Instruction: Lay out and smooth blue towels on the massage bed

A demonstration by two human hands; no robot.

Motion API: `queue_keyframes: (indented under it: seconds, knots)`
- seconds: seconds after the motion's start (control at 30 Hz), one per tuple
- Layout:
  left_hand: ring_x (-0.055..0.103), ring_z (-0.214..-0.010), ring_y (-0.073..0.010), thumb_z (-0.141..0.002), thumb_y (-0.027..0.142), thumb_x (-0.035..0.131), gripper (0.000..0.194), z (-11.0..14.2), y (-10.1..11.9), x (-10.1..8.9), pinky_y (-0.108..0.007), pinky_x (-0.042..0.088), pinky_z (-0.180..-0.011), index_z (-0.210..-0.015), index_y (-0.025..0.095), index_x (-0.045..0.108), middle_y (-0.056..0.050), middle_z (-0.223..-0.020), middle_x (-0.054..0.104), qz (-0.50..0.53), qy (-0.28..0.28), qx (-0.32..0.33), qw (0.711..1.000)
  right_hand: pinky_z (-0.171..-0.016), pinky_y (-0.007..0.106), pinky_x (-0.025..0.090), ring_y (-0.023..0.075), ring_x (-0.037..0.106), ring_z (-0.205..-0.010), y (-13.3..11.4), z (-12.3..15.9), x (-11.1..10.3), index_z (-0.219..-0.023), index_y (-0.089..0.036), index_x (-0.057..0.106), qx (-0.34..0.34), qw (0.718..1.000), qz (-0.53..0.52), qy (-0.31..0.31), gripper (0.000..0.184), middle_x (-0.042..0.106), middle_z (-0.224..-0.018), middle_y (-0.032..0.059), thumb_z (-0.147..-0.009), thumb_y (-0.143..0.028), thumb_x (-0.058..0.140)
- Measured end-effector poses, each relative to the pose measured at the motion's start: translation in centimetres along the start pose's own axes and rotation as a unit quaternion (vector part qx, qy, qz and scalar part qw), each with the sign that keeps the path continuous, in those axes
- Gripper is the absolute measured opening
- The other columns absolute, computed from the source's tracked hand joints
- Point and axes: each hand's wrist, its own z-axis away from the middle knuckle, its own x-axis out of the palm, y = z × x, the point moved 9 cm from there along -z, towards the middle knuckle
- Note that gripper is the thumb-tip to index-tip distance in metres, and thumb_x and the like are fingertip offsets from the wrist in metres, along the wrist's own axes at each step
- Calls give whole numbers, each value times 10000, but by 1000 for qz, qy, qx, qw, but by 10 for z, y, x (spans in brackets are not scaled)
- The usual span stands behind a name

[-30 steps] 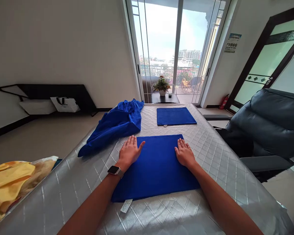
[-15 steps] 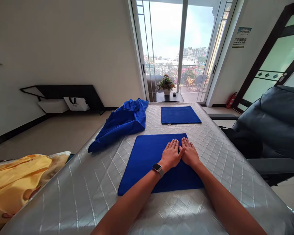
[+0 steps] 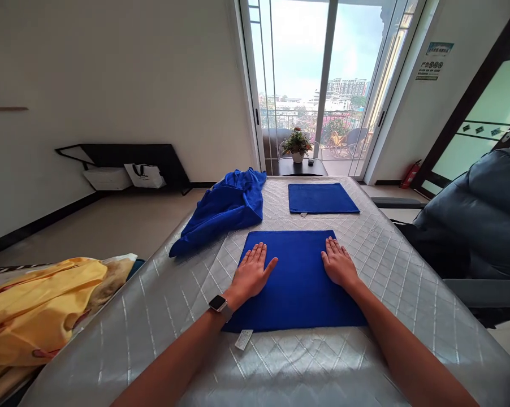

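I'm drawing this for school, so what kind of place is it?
Probably a bedroom, though I can't tell whose. There's what looks like a big, silvery quilted mattress, a padded dark armchair, and tall glass doors facing a balcony.

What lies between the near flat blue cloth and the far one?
In the head view, a strip of silver cover lies between the near cloth and the far cloth, whose white tag pokes into it.
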Motion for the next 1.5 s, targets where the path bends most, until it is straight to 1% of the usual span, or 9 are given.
queue_keyframes:
  seconds: [0.07,0.17,0.37,0.63,0.8,1.0,1.4,1.47,1.5]
  knots:
    - [248,-1567,-268,-1023,664,132,841,7,-17,-2,-474,225,-1281,-1599,80,319,-166,-1675,293,-1,8,-15,1000,-1273,382,91,185,116,-1585,1,0,1,-1641,-66,197,0,1000,4,1,675,148,-1714,91,-1057,-402,156]
    - [248,-1567,-273,-1023,665,137,858,11,-26,-4,-473,227,-1282,-1595,49,308,-180,-1674,286,8,17,-28,999,-1274,376,87,181,110,-1585,2,-1,2,-1644,-68,179,5,1000,10,-2,674,137,-1716,81,-1061,-406,149]
    - [227,-1571,-288,-1006,695,101,915,12,-22,-5,-470,209,-1288,-1593,20,292,-193,-1680,255,20,12,-33,999,-1278,369,90,171,101,-1585,3,-1,2,-1644,-76,170,10,1000,22,-6,660,141,-1719,71,-1068,-397,145]
    - [236,-1568,-300,-1003,697,103,913,14,-24,-9,-484,241,-1273,-1582,30,334,-213,-1663,301,27,30,-33,999,-1281,393,118,190,119,-1583,-3,4,-7,-1635,-55,198,3,999,34,-5,655,157,-1712,99,-1068,-383,173]
    - [243,-1566,-310,-998,705,104,935,13,-26,-7,-482,241,-1273,-1575,8,337,-226,-1662,297,36,37,-32,998,-1278,410,129,199,113,-1585,-3,28,-11,-1638,-77,212,-11,998,59,15,649,167,-1709,99,-1067,-383,184]
    - [239,-1567,-305,-992,715,97,943,11,-28,-4,-478,235,-1277,-1582,15,324,-215,-1669,287,30,35,-35,998,-1278,404,137,197,116,-1584,-1,53,4,-1636,-60,205,-9,999,41,6,655,159,-1709,108,-1068,-386,177]
    - [225,-1570,-310,-1018,666,180,873,9,-32,-4,-502,251,-1271,-1588,18,310,-223,-1670,273,3,23,-33,999,-1282,391,104,195,111,-1585,-5,54,-1,-1638,-62,192,0,1000,9,-5,663,142,-1711,86,-1068,-399,163]
    - [224,-1569,-318,-1013,677,173,880,9,-21,-9,-518,252,-1271,-1584,26,327,-220,-1662,302,-7,32,-19,999,-1281,393,105,199,118,-1585,-6,54,-2,-1637,-62,201,2,1000,2,-2,660,146,-1710,89,-1067,-394,172]
    - [225,-1569,-315,-1014,676,169,872,9,-8,-12,-519,254,-1272,-1585,39,335,-210,-1659,319,-9,36,-1,999,-1281,393,104,200,122,-1585,-6,54,-2,-1637,-62,204,3,1000,-1,0,659,149,-1709,90,-1068,-393,176]
